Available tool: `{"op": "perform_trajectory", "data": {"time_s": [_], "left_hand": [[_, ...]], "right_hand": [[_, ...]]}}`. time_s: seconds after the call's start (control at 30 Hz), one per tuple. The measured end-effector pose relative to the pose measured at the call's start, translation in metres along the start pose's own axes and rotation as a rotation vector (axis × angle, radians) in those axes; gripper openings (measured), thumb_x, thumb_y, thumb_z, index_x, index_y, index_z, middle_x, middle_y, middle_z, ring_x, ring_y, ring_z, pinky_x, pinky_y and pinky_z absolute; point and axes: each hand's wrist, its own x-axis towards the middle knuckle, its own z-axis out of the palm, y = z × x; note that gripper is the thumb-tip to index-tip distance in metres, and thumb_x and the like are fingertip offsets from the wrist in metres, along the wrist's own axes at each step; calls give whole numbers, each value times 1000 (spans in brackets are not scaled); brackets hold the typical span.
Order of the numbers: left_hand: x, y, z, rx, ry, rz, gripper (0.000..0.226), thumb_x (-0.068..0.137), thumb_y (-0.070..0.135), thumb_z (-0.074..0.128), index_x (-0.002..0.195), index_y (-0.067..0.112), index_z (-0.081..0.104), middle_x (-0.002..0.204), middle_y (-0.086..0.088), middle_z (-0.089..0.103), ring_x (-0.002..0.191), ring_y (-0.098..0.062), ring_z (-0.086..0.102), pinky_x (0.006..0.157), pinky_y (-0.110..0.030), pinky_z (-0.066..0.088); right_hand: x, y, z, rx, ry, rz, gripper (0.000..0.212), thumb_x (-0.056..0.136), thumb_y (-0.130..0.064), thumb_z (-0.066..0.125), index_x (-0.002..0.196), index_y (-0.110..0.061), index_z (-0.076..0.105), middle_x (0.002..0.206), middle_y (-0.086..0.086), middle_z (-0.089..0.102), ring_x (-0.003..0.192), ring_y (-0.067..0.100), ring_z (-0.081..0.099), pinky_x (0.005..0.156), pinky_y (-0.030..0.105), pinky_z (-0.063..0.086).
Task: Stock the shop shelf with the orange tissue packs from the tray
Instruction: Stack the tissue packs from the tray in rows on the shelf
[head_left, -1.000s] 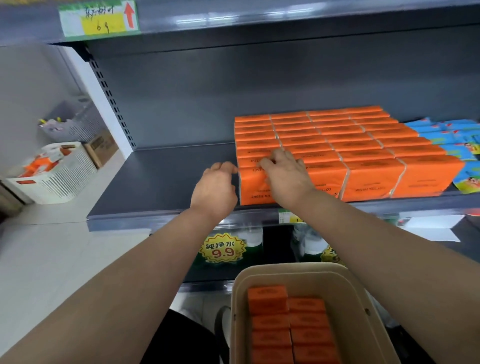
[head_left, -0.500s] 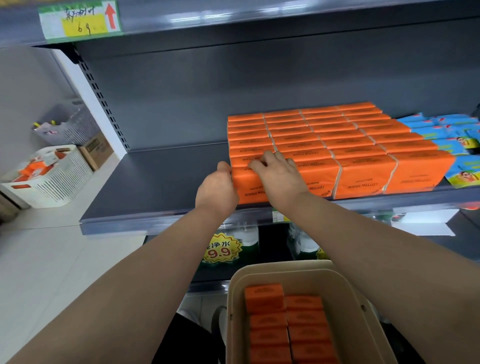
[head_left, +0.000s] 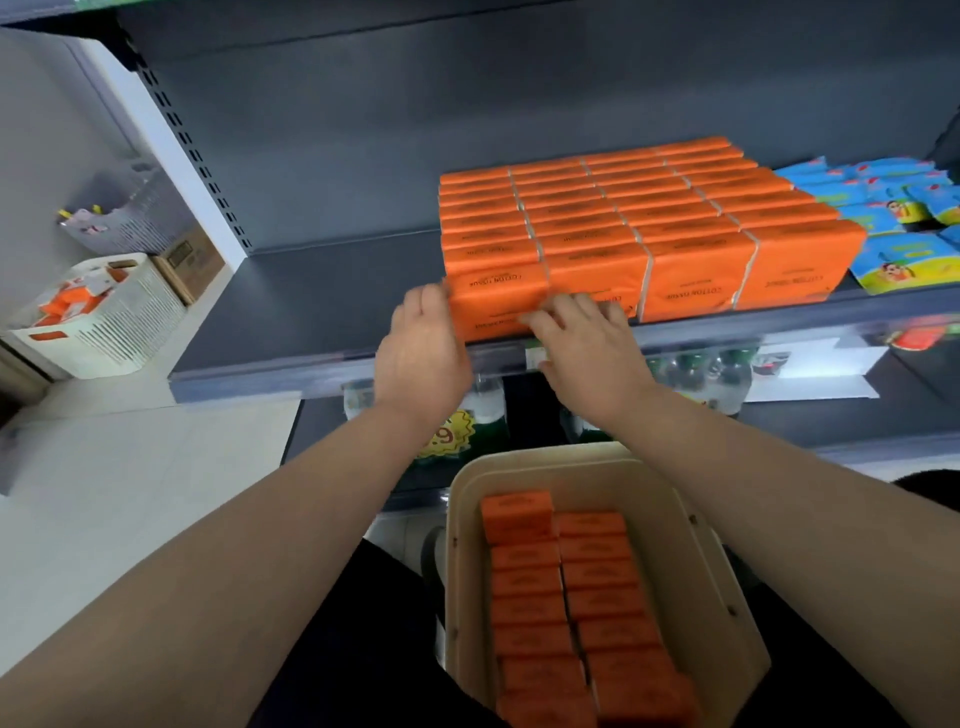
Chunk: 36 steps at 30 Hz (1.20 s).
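Orange tissue packs (head_left: 644, 223) stand in several tight rows on the dark grey shelf (head_left: 311, 312). The front-left pack (head_left: 496, 301) sits at the shelf's front edge. My left hand (head_left: 423, 353) touches that pack's left side with its fingers. My right hand (head_left: 587, 338) rests against its front face, fingers spread and slightly bent. Below, a beige tray (head_left: 701, 571) holds two columns of more orange packs (head_left: 566, 597).
Blue snack bags (head_left: 898, 223) lie right of the orange rows. The shelf's left half is bare. A white basket (head_left: 98, 322), a cardboard box (head_left: 192, 260) and a grey basket (head_left: 124, 213) sit on the floor at left. Bottles stand on the lower shelf (head_left: 727, 374).
Both hands slid from the top of the front-left pack down to its side and front face. The camera tilted downward, showing more of the tray.
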Motion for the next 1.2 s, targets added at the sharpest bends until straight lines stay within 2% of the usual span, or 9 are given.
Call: {"op": "perform_trajectory", "data": {"time_s": [0.2, 0.37, 0.47, 0.53, 0.67, 0.77, 0.93, 1.03, 1.2], "left_hand": [[-33, 5, 23, 69, -106, 14, 66, 81, 2, 54, 141, 12, 29, 153, -8, 18, 128, -30, 37, 89, -43, 48], [-7, 12, 21, 94, -99, -37, 83, 78, 2, 57, 147, 19, 16, 158, -13, 2, 129, -35, 32, 94, -46, 45], [4, 13, 19, 208, -230, -35, 72, 79, 9, 59, 143, 19, 27, 158, -7, -5, 133, -34, 27, 100, -47, 40], [1, 12, 20, 203, -172, -26, 67, 79, 9, 59, 140, 19, 32, 158, -7, -1, 133, -33, 25, 101, -46, 38], [-32, 8, 35, 52, -23, 137, 57, 80, 2, 55, 134, 13, 44, 148, -9, 31, 126, -30, 39, 96, -43, 43], [-70, 3, 57, 33, -282, 175, 48, 85, 5, 53, 132, 16, 47, 135, -4, 48, 123, -24, 44, 95, -37, 45], [-131, -18, 105, 44, -780, 18, 37, 90, 21, 51, 126, 18, 46, 121, -6, 57, 111, -26, 56, 88, -36, 48], [-159, -25, 129, 43, -878, 23, 29, 90, 24, 50, 117, 16, 51, 119, -8, 58, 110, -27, 57, 90, -37, 47], [-187, -25, 158, 2, -1030, -38, 24, 91, 20, 50, 112, 15, 60, 115, -4, 62, 108, -23, 60, 91, -34, 49]], "right_hand": [[-71, 4, 25, -29, -263, 64, 60, 74, -16, 75, 130, -21, 54, 122, 6, 56, 116, 27, 51, 89, 43, 39], [-64, 16, 26, 5, -252, 60, 56, 88, -17, 60, 140, -22, 40, 137, 5, 43, 127, 26, 38, 99, 41, 29], [-51, 20, 21, 17, -244, 79, 53, 87, -18, 60, 137, -20, 43, 135, 7, 44, 125, 27, 39, 97, 43, 31], [-50, 22, 22, 24, -235, 86, 52, 86, -18, 62, 135, -19, 45, 134, 7, 46, 124, 28, 40, 96, 43, 32], [-69, 19, 31, 30, -310, 102, 54, 88, -18, 60, 139, -22, 41, 133, 4, 45, 125, 25, 40, 98, 41, 31], [-92, 17, 44, 18, -449, 119, 57, 86, -17, 61, 138, -26, 37, 134, 1, 42, 126, 23, 37, 100, 41, 32], [-151, 6, 65, 89, -748, 57, 51, 87, -34, 59, 134, -25, 40, 136, 3, 40, 127, 25, 35, 103, 45, 31], [-191, -4, 76, 144, -960, -22, 61, 83, -41, 64, 136, -24, 39, 137, 3, 38, 131, 24, 33, 102, 40, 29], [-224, -13, 90, 178, -1221, -127, 55, 86, -31, 63, 135, -19, 42, 139, 8, 42, 130, 27, 39, 103, 36, 31]]}}
